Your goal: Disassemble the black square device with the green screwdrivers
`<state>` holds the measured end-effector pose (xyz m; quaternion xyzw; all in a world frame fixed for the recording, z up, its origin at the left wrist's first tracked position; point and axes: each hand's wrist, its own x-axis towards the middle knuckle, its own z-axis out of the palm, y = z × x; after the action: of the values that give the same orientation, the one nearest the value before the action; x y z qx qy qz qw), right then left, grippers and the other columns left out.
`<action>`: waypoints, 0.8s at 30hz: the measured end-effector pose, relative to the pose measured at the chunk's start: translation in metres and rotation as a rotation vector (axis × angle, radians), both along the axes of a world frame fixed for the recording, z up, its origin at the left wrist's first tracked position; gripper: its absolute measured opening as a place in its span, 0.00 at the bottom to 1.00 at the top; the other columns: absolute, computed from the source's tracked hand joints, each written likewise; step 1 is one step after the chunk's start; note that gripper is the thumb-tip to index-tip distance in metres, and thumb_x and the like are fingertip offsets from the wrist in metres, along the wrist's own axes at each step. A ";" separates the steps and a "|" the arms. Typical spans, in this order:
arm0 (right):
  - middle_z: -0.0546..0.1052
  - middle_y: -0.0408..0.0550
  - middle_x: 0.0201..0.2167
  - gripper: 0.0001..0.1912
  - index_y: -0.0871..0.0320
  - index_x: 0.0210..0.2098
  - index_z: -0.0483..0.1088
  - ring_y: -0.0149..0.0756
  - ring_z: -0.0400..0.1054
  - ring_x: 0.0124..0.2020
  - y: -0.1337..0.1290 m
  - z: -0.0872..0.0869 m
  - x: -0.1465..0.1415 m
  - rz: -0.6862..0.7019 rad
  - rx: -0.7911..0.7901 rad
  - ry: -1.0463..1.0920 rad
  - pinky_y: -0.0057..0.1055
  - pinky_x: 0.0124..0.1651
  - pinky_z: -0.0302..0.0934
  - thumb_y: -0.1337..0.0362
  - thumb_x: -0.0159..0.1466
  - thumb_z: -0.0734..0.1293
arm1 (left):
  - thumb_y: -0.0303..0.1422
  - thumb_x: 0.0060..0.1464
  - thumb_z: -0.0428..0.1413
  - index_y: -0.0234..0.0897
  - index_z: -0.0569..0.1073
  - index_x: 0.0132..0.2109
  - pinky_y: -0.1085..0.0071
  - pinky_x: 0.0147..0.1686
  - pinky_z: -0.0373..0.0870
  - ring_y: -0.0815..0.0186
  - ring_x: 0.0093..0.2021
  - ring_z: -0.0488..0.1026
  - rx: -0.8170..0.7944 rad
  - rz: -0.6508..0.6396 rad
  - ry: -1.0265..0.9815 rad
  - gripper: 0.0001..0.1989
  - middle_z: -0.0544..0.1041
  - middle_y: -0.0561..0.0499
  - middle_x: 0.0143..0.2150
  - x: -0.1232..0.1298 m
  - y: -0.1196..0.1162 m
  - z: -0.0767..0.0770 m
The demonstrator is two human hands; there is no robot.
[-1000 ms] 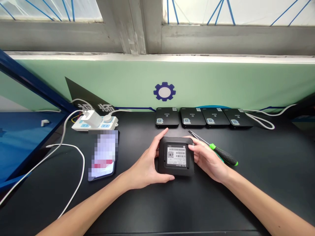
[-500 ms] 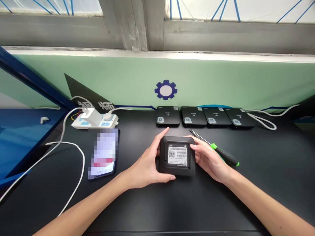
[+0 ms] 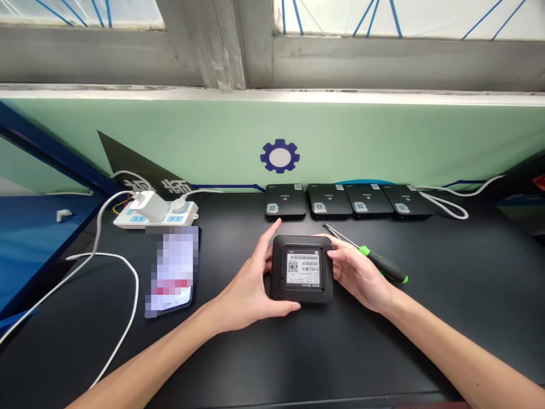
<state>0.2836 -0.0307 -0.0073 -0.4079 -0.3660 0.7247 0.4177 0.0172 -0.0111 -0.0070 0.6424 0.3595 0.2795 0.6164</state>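
Your grip holds the black square box (image 3: 301,268) from both sides: your left hand (image 3: 247,284) wraps its left edge, thumb on top, and your right hand (image 3: 360,275) curls around its right edge. The face turned up carries a white QR-code label (image 3: 303,269). The box sits over the black table (image 3: 238,363), though you cannot tell whether it touches. A green-handled screwdriver (image 3: 383,266) lies just beside your right hand, its shaft running behind your fingers. Four black boxes (image 3: 285,201) stand in a row beyond. To the left lie a blurred phone (image 3: 172,272) and a white power strip (image 3: 187,213).
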 end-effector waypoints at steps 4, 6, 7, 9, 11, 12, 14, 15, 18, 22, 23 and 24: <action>0.85 0.50 0.58 0.25 0.49 0.65 0.79 0.47 0.80 0.58 -0.001 0.001 -0.001 0.016 0.002 -0.004 0.40 0.59 0.74 0.50 0.71 0.74 | 0.28 0.53 0.78 0.56 0.42 0.89 0.48 0.72 0.79 0.44 0.70 0.80 -0.010 0.009 0.027 0.71 0.74 0.38 0.76 0.000 -0.001 0.003; 0.85 0.51 0.59 0.26 0.49 0.66 0.79 0.47 0.80 0.58 -0.002 0.001 -0.001 0.023 0.003 -0.008 0.41 0.61 0.74 0.50 0.71 0.74 | 0.28 0.53 0.78 0.56 0.41 0.89 0.48 0.69 0.81 0.44 0.69 0.81 -0.013 -0.011 0.036 0.72 0.75 0.38 0.75 -0.001 0.000 0.002; 0.85 0.51 0.59 0.26 0.49 0.66 0.78 0.47 0.80 0.58 -0.002 0.001 -0.001 0.025 0.003 -0.012 0.42 0.62 0.74 0.50 0.71 0.73 | 0.29 0.53 0.78 0.57 0.41 0.89 0.49 0.68 0.82 0.44 0.68 0.82 -0.013 -0.021 0.038 0.72 0.75 0.38 0.75 -0.001 0.001 0.001; 0.84 0.51 0.60 0.27 0.49 0.67 0.78 0.47 0.79 0.58 -0.002 -0.001 0.000 0.025 0.006 -0.023 0.42 0.63 0.73 0.50 0.72 0.73 | 0.30 0.53 0.78 0.56 0.41 0.89 0.50 0.66 0.84 0.43 0.67 0.82 -0.008 -0.026 0.032 0.72 0.75 0.38 0.75 -0.002 0.001 -0.001; 0.84 0.51 0.58 0.28 0.49 0.70 0.77 0.47 0.78 0.58 -0.003 -0.002 0.001 0.022 0.006 -0.044 0.41 0.63 0.72 0.50 0.72 0.72 | 0.30 0.54 0.78 0.56 0.42 0.89 0.51 0.65 0.85 0.43 0.69 0.81 -0.002 -0.019 0.024 0.71 0.75 0.38 0.75 -0.002 0.002 -0.003; 0.84 0.50 0.57 0.29 0.48 0.71 0.75 0.46 0.78 0.56 -0.003 -0.003 0.002 0.018 0.006 -0.058 0.40 0.60 0.72 0.50 0.73 0.72 | 0.29 0.54 0.78 0.56 0.42 0.89 0.51 0.65 0.85 0.43 0.69 0.81 0.001 -0.017 0.020 0.71 0.75 0.38 0.75 -0.001 0.002 -0.003; 0.84 0.48 0.51 0.31 0.46 0.74 0.73 0.44 0.77 0.50 -0.003 -0.005 0.003 0.013 0.005 -0.087 0.37 0.54 0.71 0.52 0.73 0.71 | 0.29 0.53 0.79 0.57 0.43 0.88 0.51 0.65 0.84 0.43 0.69 0.81 0.006 -0.015 0.013 0.70 0.75 0.38 0.75 -0.001 0.002 -0.004; 0.83 0.47 0.49 0.31 0.45 0.75 0.72 0.42 0.75 0.47 -0.003 -0.005 0.004 0.011 0.005 -0.098 0.35 0.51 0.70 0.52 0.74 0.70 | 0.28 0.53 0.79 0.57 0.44 0.88 0.50 0.66 0.84 0.44 0.69 0.81 0.009 -0.017 0.010 0.70 0.75 0.39 0.75 -0.001 0.002 -0.005; 0.82 0.46 0.47 0.32 0.43 0.75 0.71 0.41 0.73 0.45 -0.003 -0.005 0.003 0.020 0.003 -0.109 0.35 0.50 0.68 0.52 0.74 0.70 | 0.28 0.52 0.79 0.57 0.44 0.88 0.50 0.68 0.82 0.45 0.68 0.82 0.014 -0.020 0.006 0.71 0.76 0.39 0.75 0.000 0.003 -0.005; 0.82 0.46 0.50 0.30 0.44 0.74 0.72 0.42 0.74 0.49 -0.003 -0.005 0.002 0.039 0.010 -0.110 0.36 0.54 0.69 0.50 0.73 0.70 | 0.29 0.52 0.80 0.56 0.44 0.88 0.50 0.68 0.82 0.44 0.68 0.82 0.016 -0.026 0.011 0.71 0.75 0.39 0.75 -0.001 0.004 -0.004; 0.82 0.46 0.52 0.29 0.44 0.73 0.72 0.42 0.74 0.50 -0.003 -0.005 0.002 0.039 0.014 -0.112 0.36 0.54 0.69 0.50 0.74 0.70 | 0.29 0.53 0.80 0.56 0.44 0.88 0.50 0.68 0.82 0.44 0.69 0.82 0.016 -0.026 0.014 0.71 0.75 0.38 0.75 0.000 0.004 -0.004; 0.82 0.46 0.54 0.28 0.44 0.72 0.72 0.42 0.74 0.51 -0.004 -0.004 0.002 0.037 0.019 -0.113 0.36 0.54 0.68 0.50 0.74 0.70 | 0.29 0.53 0.80 0.56 0.44 0.88 0.50 0.68 0.82 0.44 0.69 0.82 0.014 -0.025 0.019 0.71 0.75 0.38 0.76 0.000 0.004 -0.003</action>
<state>0.2860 -0.0343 -0.0117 -0.4376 -0.4033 0.7045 0.3866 0.0169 -0.0072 -0.0103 0.6538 0.3553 0.2683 0.6118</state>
